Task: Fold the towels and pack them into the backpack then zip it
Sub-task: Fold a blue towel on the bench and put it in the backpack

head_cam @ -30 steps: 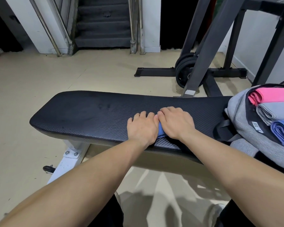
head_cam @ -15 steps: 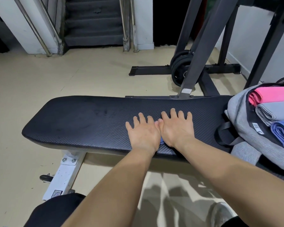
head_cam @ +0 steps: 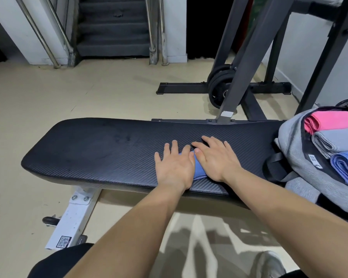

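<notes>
Surroundings, referenced to the bench (head_cam: 109, 153):
- Grey backpack (head_cam: 295, 149) lies on the bench's right end, mouth open. Inside, three folded towels sit side by side: pink towel (head_cam: 333, 122), grey towel (head_cam: 338, 141), blue packed towel (head_cam: 346, 167). A black strap (head_cam: 275, 169) of the bag lies on the pad, between the bag and the hands.
- Dark rack frame (head_cam: 247, 57) stands behind the bench, weight plates (head_cam: 219, 87) at its foot. Staircase (head_cam: 113, 27) further behind.
- White bench leg (head_cam: 74, 221) below the near left edge.
- Left half of the pad carries only scuffs.

Task item: small blue towel (head_cam: 198, 169) on the pad near the bench's front edge, right of centre, mostly covered by both hands; a strip shows between them.

Hands:
- Left hand (head_cam: 174, 169): palm down on the towel, fingers straight and slightly spread, gripping nothing.
- Right hand (head_cam: 215, 159): palm down alongside, fingers straight, index tip reaching towards the left hand's fingertips; pressing, not grasping.
- Both forearms extended from the near side.
</notes>
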The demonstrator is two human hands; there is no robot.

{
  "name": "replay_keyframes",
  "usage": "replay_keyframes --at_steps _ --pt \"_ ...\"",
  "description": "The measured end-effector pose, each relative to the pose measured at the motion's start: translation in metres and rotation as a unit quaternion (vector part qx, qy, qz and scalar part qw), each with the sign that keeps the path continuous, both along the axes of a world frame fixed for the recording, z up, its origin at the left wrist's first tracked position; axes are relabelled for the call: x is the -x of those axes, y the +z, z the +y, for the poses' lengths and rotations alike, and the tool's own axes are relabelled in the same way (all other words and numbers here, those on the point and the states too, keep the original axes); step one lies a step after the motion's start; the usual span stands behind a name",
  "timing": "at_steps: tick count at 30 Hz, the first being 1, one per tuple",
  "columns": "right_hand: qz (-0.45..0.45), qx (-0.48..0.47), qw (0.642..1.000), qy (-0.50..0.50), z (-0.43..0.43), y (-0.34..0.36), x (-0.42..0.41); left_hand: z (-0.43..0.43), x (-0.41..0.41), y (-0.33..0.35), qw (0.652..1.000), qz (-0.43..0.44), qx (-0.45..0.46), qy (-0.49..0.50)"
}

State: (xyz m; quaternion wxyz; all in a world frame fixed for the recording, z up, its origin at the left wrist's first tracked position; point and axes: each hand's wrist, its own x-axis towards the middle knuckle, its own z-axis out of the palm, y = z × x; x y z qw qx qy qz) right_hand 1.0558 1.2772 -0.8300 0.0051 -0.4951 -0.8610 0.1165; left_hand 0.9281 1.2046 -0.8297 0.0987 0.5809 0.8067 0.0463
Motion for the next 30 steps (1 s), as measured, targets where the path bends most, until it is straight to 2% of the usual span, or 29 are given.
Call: replay_keyframes --at_steps 3,5,9,11,14,18,20,25,30 --pt "-0.021 -0.003 0.999 -0.036 -0.009 0.004 0.005 -0.002 -0.008 0.005 1.0 0.02 0.009 0.017" --pt "-0.012 0.0 0.999 -0.04 -0.015 0.006 0.005 -0.006 -0.007 0.007 1.0 0.003 0.006 0.013" --pt "0.022 0.018 0.999 -0.022 -0.023 0.009 -0.007 -0.012 0.012 0.009 0.991 -0.129 0.009 -0.039" --pt "0.019 0.035 0.999 -0.014 -0.03 0.012 -0.014 -0.017 0.017 0.012 0.984 -0.166 0.019 -0.068" --pt "0.016 0.051 0.998 -0.011 -0.05 0.024 -0.029 -0.025 0.01 0.025 0.979 -0.168 0.003 -0.112" --pt "-0.049 0.023 0.998 0.032 -0.079 0.048 -0.054 -0.037 -0.008 0.053 0.973 -0.143 0.052 -0.174" --pt "-0.064 0.023 0.996 0.063 -0.09 0.06 -0.067 -0.042 -0.019 0.062 0.965 -0.162 0.074 -0.194" --pt "-0.004 0.02 0.997 0.068 -0.098 0.093 -0.098 -0.046 -0.041 0.083 0.929 -0.239 0.158 -0.235" --pt "0.059 0.019 0.998 -0.021 -0.091 0.117 -0.132 -0.041 -0.061 0.091 0.891 -0.386 0.132 -0.201"
